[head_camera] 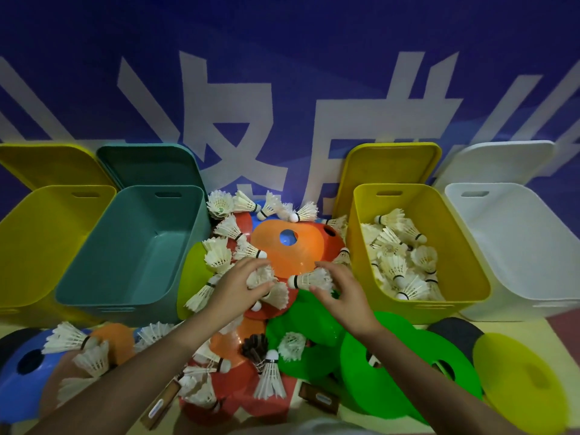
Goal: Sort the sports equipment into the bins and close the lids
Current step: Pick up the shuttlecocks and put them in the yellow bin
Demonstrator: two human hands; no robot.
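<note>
A white feathered shuttlecock (309,279) lay in the middle of the floor pile, long axis sideways, its cork tip pointing left. The right hand (343,291) pinched its skirt between curled fingers and thumb. The left hand (240,285) clutched a second white shuttlecock (260,276). Right of the pile, the open yellow plastic bin (455,246) held many shuttlecocks. The blue banner's (282,73) large white characters were cropped and unreadable.

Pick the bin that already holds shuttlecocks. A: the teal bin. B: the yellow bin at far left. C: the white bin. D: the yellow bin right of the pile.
D: the yellow bin right of the pile has a heap of white shuttlecocks inside, while the teal bin shows a bare floor, and no shuttlecocks show in the far-left yellow bin or the white bin.
</note>
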